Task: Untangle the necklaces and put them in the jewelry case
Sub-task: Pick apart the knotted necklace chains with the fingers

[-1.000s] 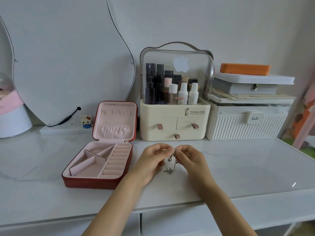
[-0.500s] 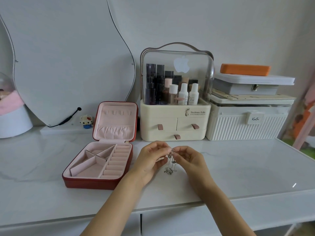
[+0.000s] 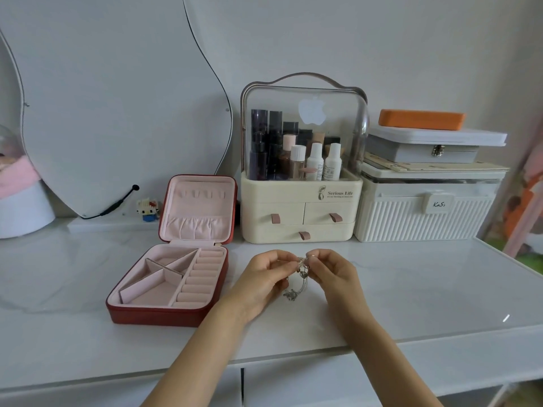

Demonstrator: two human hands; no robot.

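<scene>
Pinching thin, knotted silvery necklaces (image 3: 297, 277), left hand (image 3: 264, 282) and right hand (image 3: 332, 276) grip beside the open pink-lined jewelry case (image 3: 167, 314).

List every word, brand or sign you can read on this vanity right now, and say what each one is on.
"Serious Life": front of the cream cosmetics organizer, beside a small figure logo.
Line under it: too small to read.
"KaSi" or similar, handwritten style, last letter unclear: latch tab of the white ribbed box.
White apple-shaped sticker, no words: the organizer's clear cover.
Bottle labels inside: too small to read.
Red jewelry case: no text visible.
</scene>
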